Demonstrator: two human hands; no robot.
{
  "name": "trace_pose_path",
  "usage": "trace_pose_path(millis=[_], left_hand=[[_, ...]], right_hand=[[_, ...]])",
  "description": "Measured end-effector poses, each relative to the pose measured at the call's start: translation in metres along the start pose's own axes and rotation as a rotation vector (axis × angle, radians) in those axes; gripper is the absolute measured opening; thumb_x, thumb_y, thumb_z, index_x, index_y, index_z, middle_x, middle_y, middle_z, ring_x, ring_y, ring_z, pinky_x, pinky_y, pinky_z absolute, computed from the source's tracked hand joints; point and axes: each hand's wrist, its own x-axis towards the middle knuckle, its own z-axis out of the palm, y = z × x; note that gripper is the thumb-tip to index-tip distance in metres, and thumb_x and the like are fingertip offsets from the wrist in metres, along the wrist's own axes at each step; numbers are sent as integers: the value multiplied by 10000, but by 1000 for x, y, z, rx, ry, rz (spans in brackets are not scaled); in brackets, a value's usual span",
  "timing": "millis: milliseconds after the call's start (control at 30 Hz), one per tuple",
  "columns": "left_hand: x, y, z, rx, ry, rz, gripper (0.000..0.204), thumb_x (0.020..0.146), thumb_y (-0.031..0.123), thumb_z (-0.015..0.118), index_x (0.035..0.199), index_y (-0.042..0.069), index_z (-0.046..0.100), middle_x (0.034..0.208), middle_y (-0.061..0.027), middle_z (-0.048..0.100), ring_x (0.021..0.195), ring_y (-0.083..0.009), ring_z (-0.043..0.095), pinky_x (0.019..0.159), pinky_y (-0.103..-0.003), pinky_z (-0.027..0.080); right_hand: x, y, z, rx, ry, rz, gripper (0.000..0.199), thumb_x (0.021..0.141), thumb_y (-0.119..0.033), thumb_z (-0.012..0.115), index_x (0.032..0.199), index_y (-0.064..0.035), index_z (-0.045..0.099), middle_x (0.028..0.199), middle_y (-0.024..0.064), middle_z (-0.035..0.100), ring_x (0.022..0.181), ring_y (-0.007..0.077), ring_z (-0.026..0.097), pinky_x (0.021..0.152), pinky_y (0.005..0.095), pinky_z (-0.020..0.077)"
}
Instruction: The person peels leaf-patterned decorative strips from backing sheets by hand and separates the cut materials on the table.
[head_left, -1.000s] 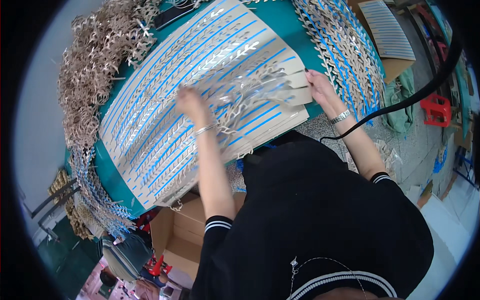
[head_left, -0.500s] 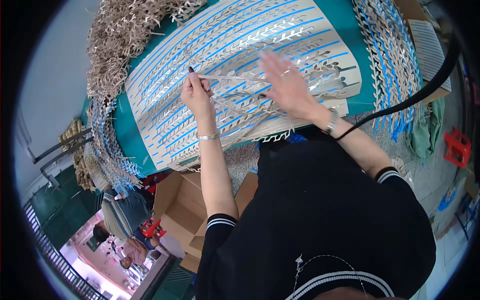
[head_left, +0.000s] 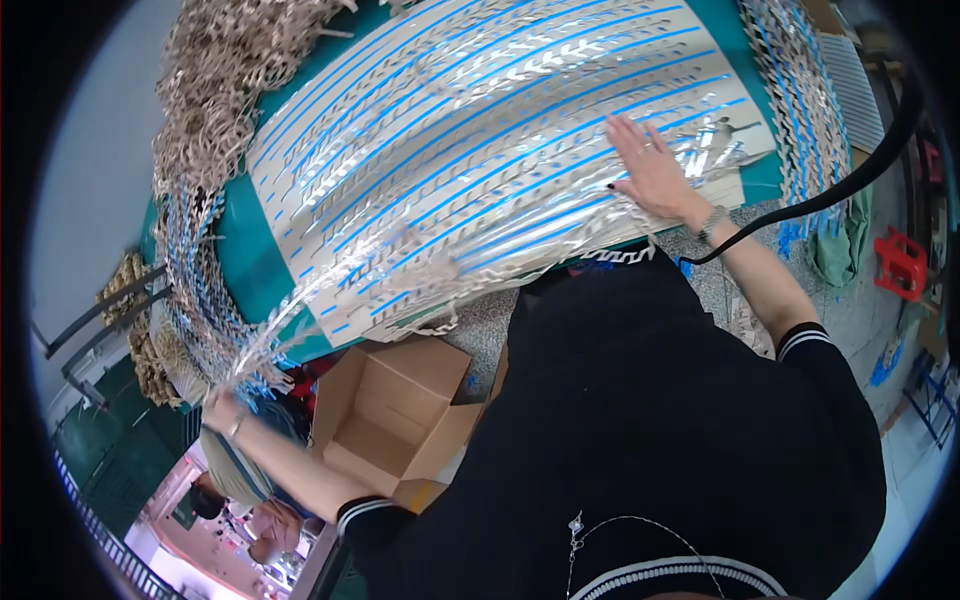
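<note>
Right hand point(head_left: 650, 170) flat, fingers spread, pinning the striped sheet point(head_left: 480, 130) while left hand point(head_left: 222, 412), clenched, pulls a silvery strip point(head_left: 330, 290) sideways.

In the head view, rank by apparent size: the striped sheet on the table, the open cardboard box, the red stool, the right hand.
1. Striped sheet, by far the largest.
2. Open cardboard box.
3. Right hand.
4. Red stool.
The hand is nearer the camera than the stool, so that last pair is unsure.
</note>
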Motion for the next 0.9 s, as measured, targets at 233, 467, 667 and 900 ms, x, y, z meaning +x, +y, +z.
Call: trace_pose_path(millis=[233,467,667,900], left_hand=[[-10,-168,15,-2002,9,-1084,136,864,178,501,795,60,503,647,-15,485,596,-158,475,583,-275,404],[18,-54,-26,-2284,17,-1144,354,896,145,449,561,106,344,491,19,224,417,-87,178,408,-230,166],[-9,-55,-44,-2314,8,-1262,375,909,188,429,559,128,309,481,26,192,417,-95,149,426,-244,147],[21,-76,-13,-2317,24,-1196,357,868,76,455,558,126,286,495,31,191,436,-84,170,415,-247,177]], right_hand=[[5,13,10,-24,-73,-32,743,793,-285,551,1364,-7,165,1438,140,136,1335,260,130,1063,402,126],[21,70,-17,1843,197,598,496,914,-275,383,1249,89,356,1299,136,419,1235,229,363,1022,305,265],[94,-114,-53,898,21,-23,410,838,-186,516,1220,-46,462,1226,111,484,1143,228,449,967,325,346],[121,-266,4,399,-189,-473,338,747,-187,590,1057,-82,506,796,100,595,741,270,589,653,372,470]])
